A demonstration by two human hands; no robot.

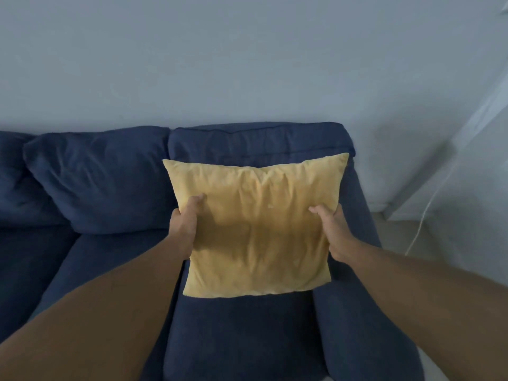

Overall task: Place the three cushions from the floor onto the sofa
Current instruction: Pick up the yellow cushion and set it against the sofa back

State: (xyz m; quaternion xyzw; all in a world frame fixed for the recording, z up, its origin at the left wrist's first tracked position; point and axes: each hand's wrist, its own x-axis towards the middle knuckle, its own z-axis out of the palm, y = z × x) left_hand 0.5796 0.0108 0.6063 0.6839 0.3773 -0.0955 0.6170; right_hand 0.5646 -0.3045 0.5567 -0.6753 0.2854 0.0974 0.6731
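Observation:
A square yellow cushion [257, 229] is held upright over the right-hand seat of a dark blue sofa [104, 182], in front of its back pillow. My left hand [185, 225] grips the cushion's left edge, thumb on the front face. My right hand [331, 232] grips its right edge the same way. The cushion's lower edge hangs above the seat; whether it touches the backrest I cannot tell. No other cushions from the floor are in view.
The sofa's right armrest [357, 298] runs beside the cushion. A plain grey wall [247, 64] rises behind the sofa. To the right, a white cable [423, 221] hangs down to a pale floor [398, 237] near a corner.

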